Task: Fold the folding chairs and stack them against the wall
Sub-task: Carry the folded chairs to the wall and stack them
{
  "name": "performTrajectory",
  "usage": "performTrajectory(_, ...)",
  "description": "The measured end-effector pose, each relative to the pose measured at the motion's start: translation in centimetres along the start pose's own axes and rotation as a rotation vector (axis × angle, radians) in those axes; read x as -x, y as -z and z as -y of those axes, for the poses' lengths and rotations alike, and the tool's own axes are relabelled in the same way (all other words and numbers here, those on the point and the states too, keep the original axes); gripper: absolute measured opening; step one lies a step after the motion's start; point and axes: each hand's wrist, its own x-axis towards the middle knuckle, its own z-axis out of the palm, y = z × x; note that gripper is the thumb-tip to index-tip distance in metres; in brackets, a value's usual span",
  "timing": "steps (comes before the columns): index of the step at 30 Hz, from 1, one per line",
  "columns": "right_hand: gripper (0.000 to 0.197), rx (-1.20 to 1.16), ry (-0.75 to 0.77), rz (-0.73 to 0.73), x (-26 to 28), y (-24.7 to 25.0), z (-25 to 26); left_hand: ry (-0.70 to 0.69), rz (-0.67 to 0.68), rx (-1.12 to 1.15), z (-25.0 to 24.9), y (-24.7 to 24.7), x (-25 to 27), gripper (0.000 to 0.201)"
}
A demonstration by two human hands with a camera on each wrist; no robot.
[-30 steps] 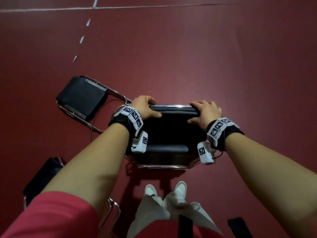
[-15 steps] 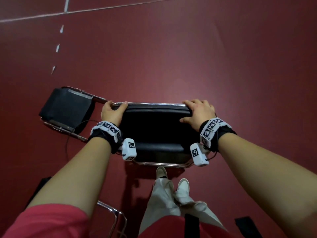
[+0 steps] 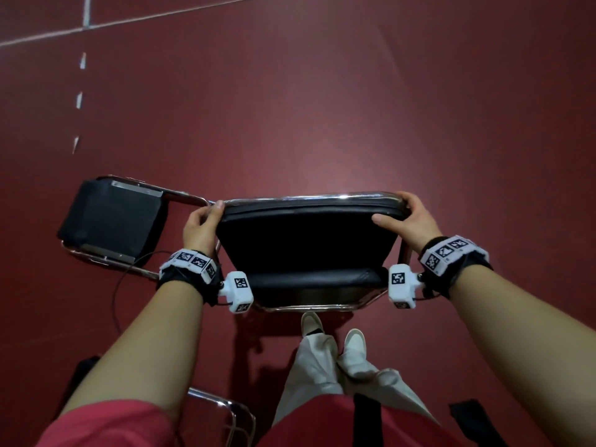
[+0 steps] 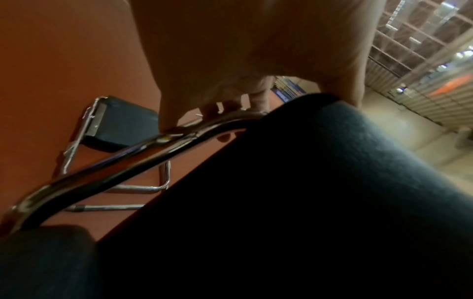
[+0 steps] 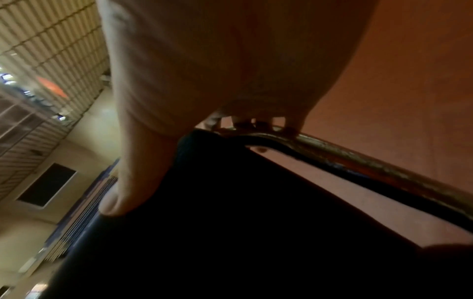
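The person stands over a black folding chair (image 3: 306, 250) on the red floor (image 3: 354, 108), directly in front of their feet. The left hand (image 3: 200, 227) grips the chrome frame (image 4: 143, 155) at the backrest's left top corner, fingers curled over the tube; the right hand (image 3: 409, 217) grasps the right corner, thumb pressed on the padding. The chair looks folded or nearly so, so the step in hand is probably lifting it for carrying. Next comes raising it clear and carrying it to the wall, avoiding the second chair (image 3: 109, 227) just to the left.
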Motion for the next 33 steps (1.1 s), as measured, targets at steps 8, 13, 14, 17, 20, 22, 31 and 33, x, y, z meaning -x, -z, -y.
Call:
performTrajectory(8, 0.084, -0.161, -0.073, -0.096, -0.4, -1.1, -0.2, 0.045, 0.083, 0.128, 1.3, 1.3, -0.2, 0.034)
performTrajectory(13, 0.076, -0.207, -0.069, -0.064, -0.4, -1.1, -0.9, 0.052, 0.155, 0.075, 2.5, 2.8, -0.7, 0.081)
performTrajectory(14, 0.079, -0.219, -0.072, -0.054, -0.4, -1.0, -1.1, 0.062, 0.161, 0.054, 2.6, 3.0, -1.0, 0.096)
performTrajectory(17, 0.083, -0.248, -0.086, -0.045, -0.3, -0.6, -1.5, 0.071, 0.157, 0.001, 3.5, 3.2, -2.2, 0.11)
performTrajectory(20, 0.079, -0.246, -0.106, -0.055, -0.4, 0.0, -2.1, 0.077, 0.146, 0.023, 2.3, 2.2, -1.0, 0.083)
performTrajectory(22, 0.064, -0.269, -0.122, -0.092, -0.3, 0.6, -2.7, 0.06, 0.122, -0.005, 2.4, 1.3, -0.8, 0.071)
performTrajectory(31, 0.057, -0.415, -0.149, -0.209, -1.5, 6.5, -6.1, -0.034, 0.041, -0.113, 0.3, -7.0, 2.1, 0.058)
performTrajectory(33, 0.057, -0.42, -0.159, -0.243, -2.4, 9.0, -7.7, -0.065, 0.036, -0.15, -1.0, -10.5, 3.1, 0.053)
